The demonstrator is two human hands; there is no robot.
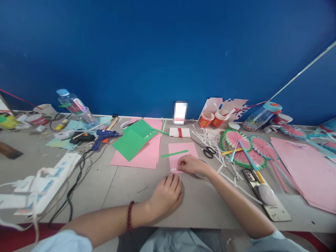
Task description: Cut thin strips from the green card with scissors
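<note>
A small pink paper sheet (173, 148) lies in front of me, with a narrow green paper strip (174, 154) across it. My right hand (190, 164) is over the sheet's lower right part, its fingertips pinched together near the bottom edge; whatever is between them is too small to make out. A whitish line runs along that edge beside the fingertips. My left hand (168, 192) rests on the table just below, fingers a little bent and slightly apart, the tips by the sheet's bottom edge. It holds nothing that I can see.
Green sheets (133, 140) lie on larger pink paper (147, 159) to the left, near a blue glue gun (103, 136) and a power strip (57, 182). At right are black-handled scissors (209, 152), white paper strips (223, 161), watermelon paper fans (238, 141) and a phone (273, 206).
</note>
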